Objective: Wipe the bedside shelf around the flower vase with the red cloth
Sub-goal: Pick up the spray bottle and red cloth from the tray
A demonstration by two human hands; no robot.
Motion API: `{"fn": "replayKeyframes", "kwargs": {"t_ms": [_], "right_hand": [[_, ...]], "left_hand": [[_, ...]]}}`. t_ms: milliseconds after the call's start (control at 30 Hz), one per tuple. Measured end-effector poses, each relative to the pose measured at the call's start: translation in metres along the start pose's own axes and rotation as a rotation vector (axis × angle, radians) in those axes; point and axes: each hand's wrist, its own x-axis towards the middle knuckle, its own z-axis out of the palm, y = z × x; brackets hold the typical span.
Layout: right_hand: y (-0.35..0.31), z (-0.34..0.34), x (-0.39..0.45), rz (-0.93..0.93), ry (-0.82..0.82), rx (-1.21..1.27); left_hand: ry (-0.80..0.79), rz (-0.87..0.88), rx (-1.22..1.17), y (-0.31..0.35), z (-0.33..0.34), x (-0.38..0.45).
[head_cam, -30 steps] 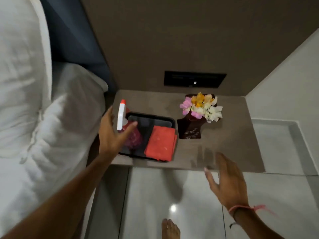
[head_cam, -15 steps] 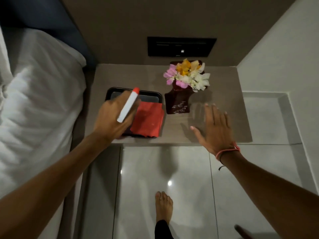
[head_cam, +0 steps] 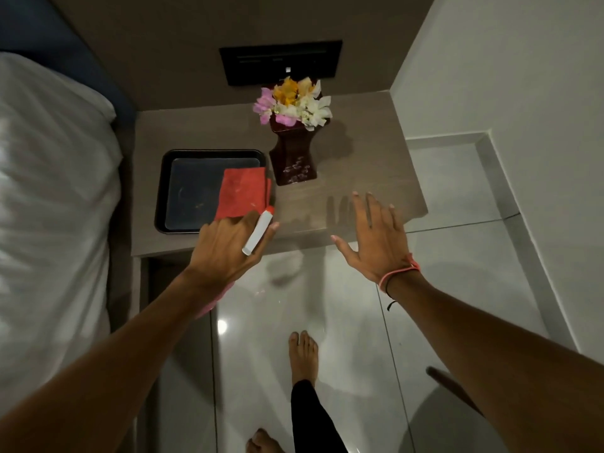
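My left hand (head_cam: 228, 251) is closed around a spray bottle with a white nozzle tipped in red (head_cam: 258, 232), held over the front edge of the grey-brown bedside shelf (head_cam: 359, 158); the bottle's pink body shows only as a sliver under my wrist. My right hand (head_cam: 376, 243) is spread flat and empty, fingers apart, over the shelf's front edge to the right of the dark maroon square-sided flower vase (head_cam: 292, 158). That vase stands upright near the middle of the shelf, filled with pink, yellow and white blossoms (head_cam: 292, 104). Just left of the vase, the folded red cloth (head_cam: 243, 194) lies on the right side of a shallow black rectangular tray (head_cam: 189, 191), its right edge hanging slightly over the tray's rim towards the vase; the rest of the tray is bare. The cloth's near corner sits just beyond my left knuckles; whether they touch I cannot tell. A black wall panel (head_cam: 281, 62) is mounted behind the vase, and white bed linen (head_cam: 49, 191) fills the space far left of it. A pink cord bracelet (head_cam: 400, 273) circles my right wrist.
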Motion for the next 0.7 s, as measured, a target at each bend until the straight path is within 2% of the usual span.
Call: {"fn": "replayKeyframes", "kwargs": {"t_ms": [133,267,400,567,700], "right_hand": [[-0.003,0.007,-0.004,0.01,-0.002,-0.004],[-0.012,0.012,-0.002,-0.02,-0.012,-0.012],[-0.038,0.017,0.011,-0.074,-0.039,-0.02],[-0.078,0.018,0.039,-0.164,-0.054,0.003],[-0.11,0.021,0.067,-0.245,-0.031,0.064]], "left_hand": [[0.002,0.022,0.026,-0.008,-0.004,-0.003],[0.062,-0.038,-0.053,-0.028,-0.02,-0.002],[0.319,-0.048,-0.122,-0.054,-0.052,0.016],[0.574,-0.146,-0.256,-0.084,-0.083,0.056],[0.703,-0.179,-0.352,-0.104,-0.083,0.09]]}}
